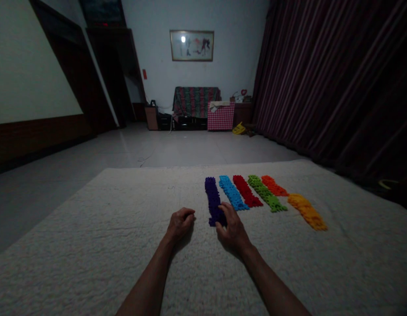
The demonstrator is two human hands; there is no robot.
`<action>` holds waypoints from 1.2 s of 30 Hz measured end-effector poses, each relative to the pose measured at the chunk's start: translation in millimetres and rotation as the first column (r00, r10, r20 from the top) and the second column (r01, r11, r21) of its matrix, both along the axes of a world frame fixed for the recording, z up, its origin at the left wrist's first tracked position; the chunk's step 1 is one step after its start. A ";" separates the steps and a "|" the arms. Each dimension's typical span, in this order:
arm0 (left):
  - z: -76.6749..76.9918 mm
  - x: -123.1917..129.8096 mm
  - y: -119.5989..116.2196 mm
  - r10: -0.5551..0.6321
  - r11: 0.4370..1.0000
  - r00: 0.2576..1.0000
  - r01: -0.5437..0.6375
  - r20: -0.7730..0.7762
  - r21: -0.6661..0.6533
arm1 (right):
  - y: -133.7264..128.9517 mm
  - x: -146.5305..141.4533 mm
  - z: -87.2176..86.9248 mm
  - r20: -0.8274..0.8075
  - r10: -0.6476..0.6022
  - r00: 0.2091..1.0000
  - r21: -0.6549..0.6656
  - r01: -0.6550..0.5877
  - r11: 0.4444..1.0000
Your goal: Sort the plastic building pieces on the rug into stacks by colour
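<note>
Several coloured strips of small pieces lie side by side on a pale, textured mat (124,228). The dark purple strip (212,193) is the leftmost; my right hand (233,228) touches its near end, with thumb and fingers around the purple pieces there. Beside it run a light blue strip (232,192), a red strip (246,192), a green strip (265,193) and an orange strip (274,185). Farthest right and nearer is a yellow-orange strip (307,211). My left hand (181,223) rests on the mat left of the purple strip, fingers curled; whether it holds anything is hidden.
Beyond the mat is a tiled floor (190,147) with a thin cord. Against the far wall stand a cloth-covered cabinet (197,100) and a red checked cloth (220,117), with a yellow object (238,128) nearby. Dark curtains (295,87) hang at the right.
</note>
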State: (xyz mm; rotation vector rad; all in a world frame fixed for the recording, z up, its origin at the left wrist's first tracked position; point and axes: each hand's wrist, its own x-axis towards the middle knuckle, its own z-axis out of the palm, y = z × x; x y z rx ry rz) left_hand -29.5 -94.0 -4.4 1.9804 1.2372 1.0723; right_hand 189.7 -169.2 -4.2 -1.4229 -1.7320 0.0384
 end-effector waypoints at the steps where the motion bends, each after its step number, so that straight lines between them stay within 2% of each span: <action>1: 0.1 -0.1 0.3 0.004 1.000 1.000 -0.004 -0.002 -0.001 | 0.5 0.0 -1.8 0.006 0.001 1.000 -0.010 -0.001 1.000; 6: -0.3 -1.6 2.7 0.018 1.000 1.000 -0.018 -0.006 -0.006 | 13.3 -6.9 -6.4 0.041 -0.046 0.998 -0.041 0.048 0.998; 11: -3.8 -1.6 1.0 0.017 1.000 1.000 -0.017 0.015 -0.004 | 26.7 -23.8 -4.9 0.037 -0.150 0.988 -0.032 0.151 0.988; 14: -7.0 -2.2 6.9 0.033 0.998 0.999 -0.032 0.016 -0.050 | 27.2 -29.5 -5.4 0.034 -0.194 0.980 -0.031 0.195 0.980; 17: -3.1 -0.9 30.6 -0.001 0.993 1.000 -0.003 -0.031 -0.117 | 26.3 -30.0 -6.1 0.020 -0.210 0.977 -0.047 0.211 0.976; 18: 0.3 1.2 42.8 -0.038 0.991 0.997 0.029 -0.069 -0.128 | 26.3 -29.7 -6.1 0.017 -0.211 0.977 -0.053 0.211 0.976; 20: 8.8 9.9 71.6 -0.020 0.990 0.987 -0.003 -0.161 -0.138 | 26.6 -29.1 -6.1 0.012 -0.207 0.978 -0.062 0.207 0.976; 23: 21.5 35.3 117.0 0.010 0.997 0.986 -0.023 -0.167 -0.074 | 27.6 -28.8 -7.3 0.001 -0.208 0.978 -0.072 0.207 0.976; 27: 34.6 82.0 162.8 0.050 0.993 0.996 -0.059 -0.080 -0.106 | 29.6 -28.4 -12.7 -0.006 -0.213 0.977 -0.066 0.213 0.975; 31: 41.5 117.0 183.6 0.031 0.990 0.998 -0.038 -0.048 -0.135 | 30.2 -28.4 -14.6 -0.012 -0.209 0.978 -0.070 0.207 0.976; 36: 36.6 130.9 185.8 -0.038 0.973 0.999 0.033 -0.018 -0.230 | 29.5 -28.7 -11.8 -0.036 -0.209 0.977 -0.092 0.205 0.974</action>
